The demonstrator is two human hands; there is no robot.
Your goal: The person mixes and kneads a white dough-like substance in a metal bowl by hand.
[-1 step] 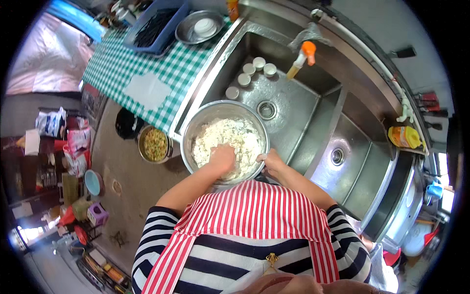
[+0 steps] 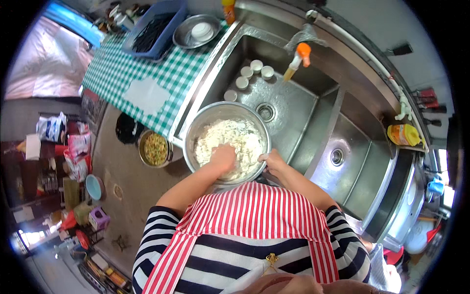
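Note:
A wide metal bowl (image 2: 195, 122) stands against the front of my apron, at the near left corner of the sink. Inside it lies crumbly, pale, floury dough (image 2: 241, 139). My left hand (image 2: 224, 158) is down in the dough, closed, with fingers curled into it and fingertips hidden. On the right side of the bowl, my right hand (image 2: 272, 160) is closed round the rim, thumb toward the inside.
Several small white cups (image 2: 242, 82) sit in the left basin of the metal sink (image 2: 293, 115). An orange-handled tap (image 2: 303, 53) overhangs it. Left are a green checked tablecloth (image 2: 171, 83), a blue crate (image 2: 129, 43) and a pot of chopped food (image 2: 155, 149) lower down.
The bowl and both hands appear slightly shifted in the picture, along with a small shift of the whole view. My left hand stays in the dough and my right hand on the rim.

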